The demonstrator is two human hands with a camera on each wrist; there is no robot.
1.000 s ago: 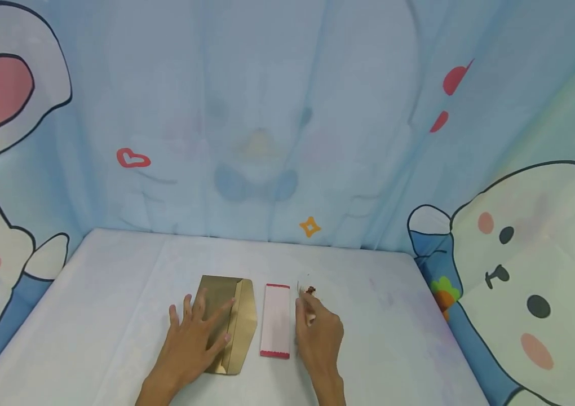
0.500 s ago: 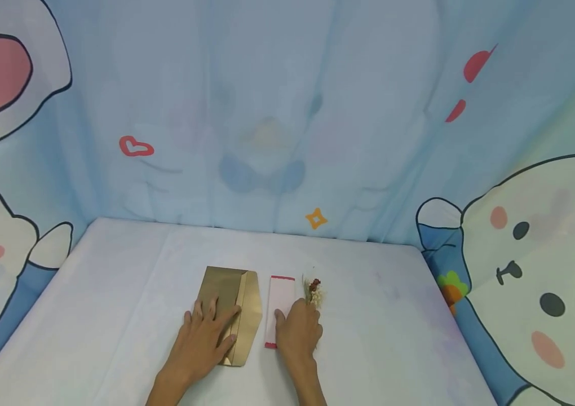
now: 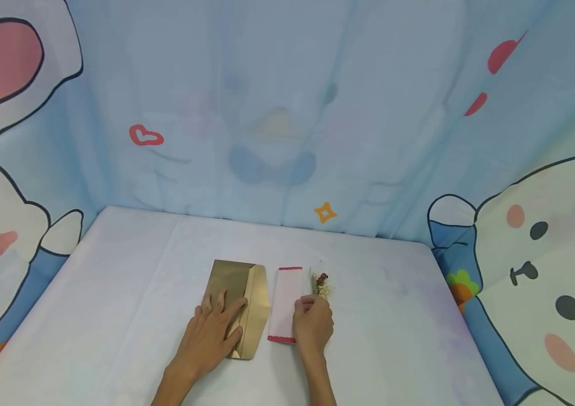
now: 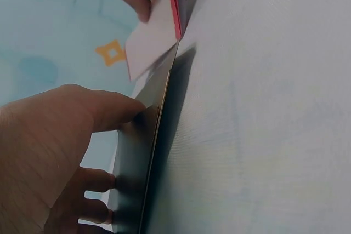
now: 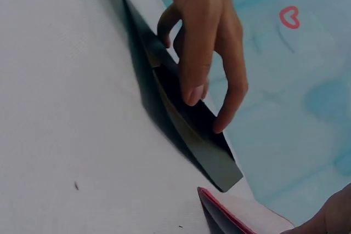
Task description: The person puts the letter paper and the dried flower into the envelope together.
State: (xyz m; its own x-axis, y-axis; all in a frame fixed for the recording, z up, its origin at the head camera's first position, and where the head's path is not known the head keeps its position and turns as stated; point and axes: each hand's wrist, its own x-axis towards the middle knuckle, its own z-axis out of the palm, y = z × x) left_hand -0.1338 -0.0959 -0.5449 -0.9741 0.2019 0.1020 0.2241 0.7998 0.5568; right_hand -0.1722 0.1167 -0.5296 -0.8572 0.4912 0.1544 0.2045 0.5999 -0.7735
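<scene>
A gold envelope (image 3: 231,279) is laid on the desk (image 3: 384,327) about midway between the left and right edges, well in from the far edge, with its flap folded out toward the right edge. A pink card (image 3: 284,301) with red-trimmed ends is set just beside the flap, and a dried flower sprig (image 3: 322,285) is placed just beyond the card toward the right edge, its blooms pointed at the far edge and its stem hidden by a hand. The three seem to be spaced in a row so that each can be reached separately.

The envelope is rested on by the left hand (image 3: 208,332), probably so that sliding is prevented; nothing is gripped there, the fingers being spread over the envelope and the thumb laid near the flap's fold. The card's right edge appears to be pinched by the right hand (image 3: 314,321), with the thumb on the upper face and the fingers curled; an edge hold is presumably suited to so thin a thing. Whether the sprig's stem is also touched cannot be told. Both forearms are extended from the near side, the left slanted toward the right edge, the right leaned slightly leftward.
</scene>
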